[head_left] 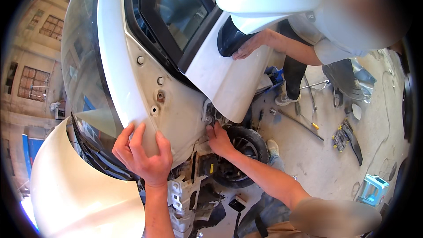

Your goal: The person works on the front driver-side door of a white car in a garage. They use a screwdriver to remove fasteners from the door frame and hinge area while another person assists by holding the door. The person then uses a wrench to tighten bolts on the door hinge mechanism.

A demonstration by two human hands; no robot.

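A white car stands with its front door swung outward. My left hand lies with fingers spread on the pale body panel below the windshield pillar. Close to the door's hinge, the thumb and forefinger of my right hand are pressed together; whatever is between them is hidden. Behind that hand shows a black wheel. At the door, another person's hand touches the black underside of the mirror.
The white hood lies left of my left forearm. Exposed metal front structure shows between my arms. On the floor at right are long bars, a tool case, a black trim piece and a light-blue stool.
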